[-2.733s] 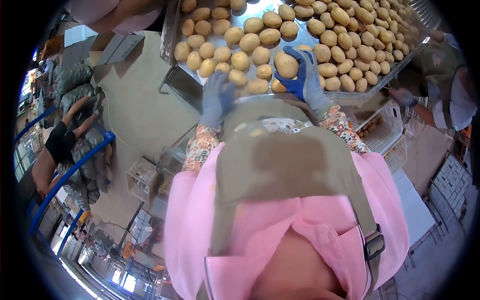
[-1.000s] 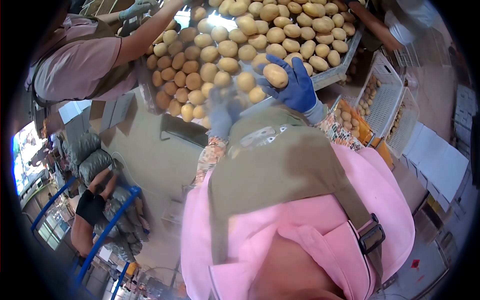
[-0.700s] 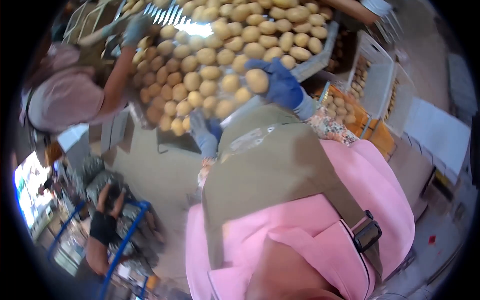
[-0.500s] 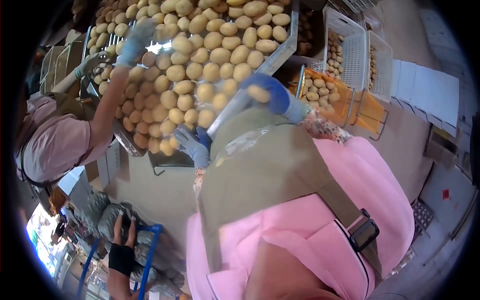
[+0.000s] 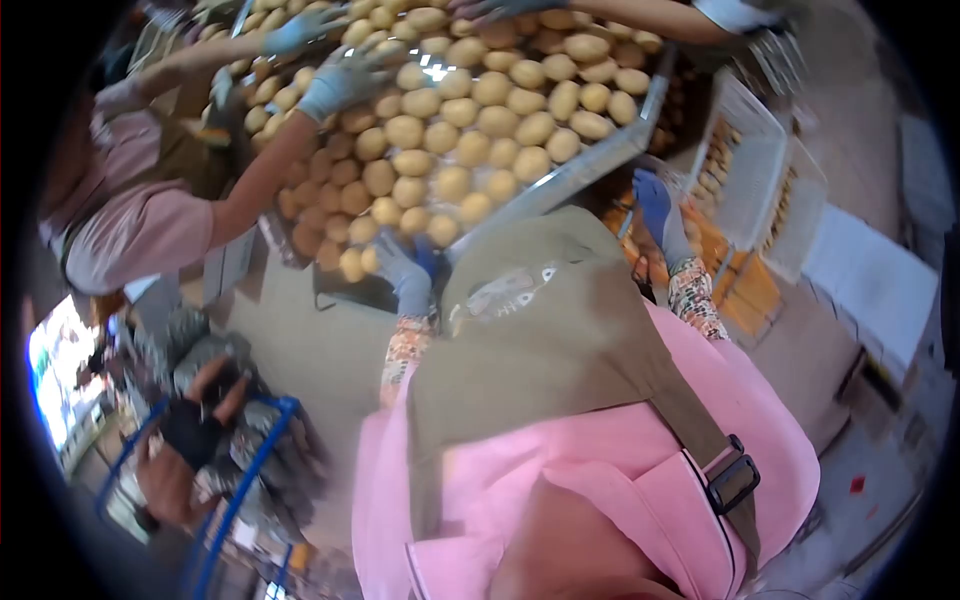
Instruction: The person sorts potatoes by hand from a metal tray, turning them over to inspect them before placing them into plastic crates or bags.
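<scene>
Many yellow-brown potatoes (image 5: 497, 122) cover a metal-edged sorting table (image 5: 570, 190) in front of me. My left hand (image 5: 405, 272), in a grey and blue glove, is at the table's near corner. Its fingers are spread beside the closest potatoes, touching or nearly touching them. Over on the right, my right hand (image 5: 655, 207), in a blue glove, is above an orange crate (image 5: 745, 290). Its fingers look stretched out, and no potato shows in it; blur hides the fingertips in part.
A co-worker's gloved hand (image 5: 345, 85) reaches over the potatoes from the left. Another person's dark glove (image 5: 505, 8) comes in at the top. White crates (image 5: 750, 150) with small potatoes and white boxes (image 5: 870, 275) stand at right. Behind at lower left is a blue-framed cart (image 5: 245, 480).
My right hand has moved right from the table edge to above the orange crate; the potato it held is no longer visible. The dark-gloved hand has appeared. My left hand stays at the corner.
</scene>
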Demonstrator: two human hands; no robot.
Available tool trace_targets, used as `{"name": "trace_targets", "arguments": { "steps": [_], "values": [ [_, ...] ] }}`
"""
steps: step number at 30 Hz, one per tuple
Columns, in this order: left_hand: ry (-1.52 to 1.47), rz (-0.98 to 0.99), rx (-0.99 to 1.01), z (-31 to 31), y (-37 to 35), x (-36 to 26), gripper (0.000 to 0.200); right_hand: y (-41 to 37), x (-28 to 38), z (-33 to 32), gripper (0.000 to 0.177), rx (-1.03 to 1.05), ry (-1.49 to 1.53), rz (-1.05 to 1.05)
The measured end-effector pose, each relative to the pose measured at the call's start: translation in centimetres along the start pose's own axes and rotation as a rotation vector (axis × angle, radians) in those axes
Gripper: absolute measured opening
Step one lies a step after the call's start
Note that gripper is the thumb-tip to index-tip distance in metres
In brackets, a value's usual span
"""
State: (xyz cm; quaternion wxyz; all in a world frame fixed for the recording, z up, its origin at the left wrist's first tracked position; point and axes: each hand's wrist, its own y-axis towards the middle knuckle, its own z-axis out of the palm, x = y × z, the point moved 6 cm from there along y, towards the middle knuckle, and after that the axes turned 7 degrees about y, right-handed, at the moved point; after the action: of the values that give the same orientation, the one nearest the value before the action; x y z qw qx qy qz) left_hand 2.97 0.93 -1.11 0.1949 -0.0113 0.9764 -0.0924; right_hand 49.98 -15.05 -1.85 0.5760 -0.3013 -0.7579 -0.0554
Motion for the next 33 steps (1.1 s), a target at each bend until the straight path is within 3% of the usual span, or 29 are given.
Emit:
{"name": "trace_targets", "arguments": {
  "steps": [1,2,4,5,6,7,9,10,11,12,14,15,16,17,18,20,21,22,23,24,26,29,30,32,33],
  "values": [
    [-0.096,0.034,-0.057,0.2,0.2,-0.5,0.068,2.3,2.9,2.6,0.037,0.087,0.383,-0.047],
    [0.033,0.151,-0.024,-0.2,0.5,-2.7,0.068,4.8,4.5,5.8,0.037,0.269,0.605,0.058],
    [0.178,0.298,0.116,0.0,0.0,-6.0,0.061,6.3,11.9,11.9,0.04,0.616,0.444,-0.008],
    [0.185,0.326,0.205,0.6,-0.2,-7.2,0.055,6.2,16.0,14.8,0.041,0.757,0.056,-0.203],
    [0.367,0.294,0.271,0.4,-0.8,-8.5,0.053,6.4,15.5,17.8,0.036,0.705,-0.139,-0.697],
    [0.26,0.284,0.303,0.7,-0.8,-7.6,0.067,5.5,14.1,20.8,0.032,0.605,-0.329,-1.19],
    [0.232,0.303,0.324,-0.1,-1.2,-6.4,0.058,4.2,12.8,25.3,0.028,1.187,-0.408,-0.862],
    [0.462,0.233,0.33,-0.9,-2.1,-7.0,0.059,3.2,15.2,26.4,0.028,1.266,-0.567,-0.819],
    [0.475,0.203,0.25,-0.1,-2.7,-5.9,0.063,2.4,17.4,27.2,0.029,1.347,-0.728,-0.769],
    [0.447,0.189,0.2,0.4,-3.6,-5.1,0.06,2.6,15.4,29.5,0.032,1.355,-0.677,-0.579],
    [0.429,0.177,0.108,3.1,-4.8,-1.8,0.054,1.3,14.2,31.4,0.033,1.331,-0.627,-0.612],
    [0.441,0.145,0.111,1.0,-4.8,-3.7,0.054,0.5,13.6,32.0,0.034,1.285,-0.585,-0.613],
    [0.476,0.107,0.19,-0.7,-4.9,-5.5,0.054,0.1,12.5,32.5,0.034,1.434,-0.356,-0.459],
    [0.506,0.072,0.27,-1.9,-5.2,-6.8,0.054,0.4,11.0,33.7,0.033,1.541,-0.17,-0.486],
    [0.502,0.145,0.169,-1.7,-5.6,-6.5,0.058,0.5,8.2,34.5,0.034,1.657,0.315,-0.045],
    [0.512,0.095,0.151,-0.3,-7.1,-4.5,0.06,5.2,11.7,30.2,0.036,1.693,0.431,-0.075],
    [0.524,0.062,0.148,0.1,-7.8,-3.8,0.063,5.9,12.4,28.9,0.037,1.579,0.369,-0.12],
    [0.316,-0.203,0.237,0.4,-8.3,-2.0,0.07,6.7,13.2,27.4,0.038,1.465,0.301,-0.157],
    [0.319,-0.203,0.242,-0.1,-8.5,-1.9,0.07,7.4,13.9,26.0,0.039,1.354,0.231,-0.183],
    [0.34,-0.256,0.278,-0.7,-8.8,-1.4,0.073,7.2,13.4,26.0,0.04,1.287,-0.131,-0.631],
    [0.369,-0.316,0.313,-1.0,-8.7,-1.0,0.075,5.3,13.6,25.3,0.041,1.372,-0.674,-0.888],
    [0.253,-0.226,-0.104,-3.2,-6.1,-1.6,0.064,1.3,13.0,31.1,0.04,1.424,-0.469,-0.585],
    [0.24,-0.365,0.015,-6.0,-3.8,-6.6,0.057,0.2,11.2,33.7,0.039,1.46,-0.38,-0.54],
    [0.106,-0.367,0.023,-3.4,-2.9,-4.1,0.062,-1.0,16.2,34.4,0.035,1.576,-0.377,-0.761],
    [0.039,-0.371,0.023,-3.1,-2.8,-3.9,0.064,-1.3,15.8,35.4,0.035,1.59,-0.382,-0.776]
  ]
}}
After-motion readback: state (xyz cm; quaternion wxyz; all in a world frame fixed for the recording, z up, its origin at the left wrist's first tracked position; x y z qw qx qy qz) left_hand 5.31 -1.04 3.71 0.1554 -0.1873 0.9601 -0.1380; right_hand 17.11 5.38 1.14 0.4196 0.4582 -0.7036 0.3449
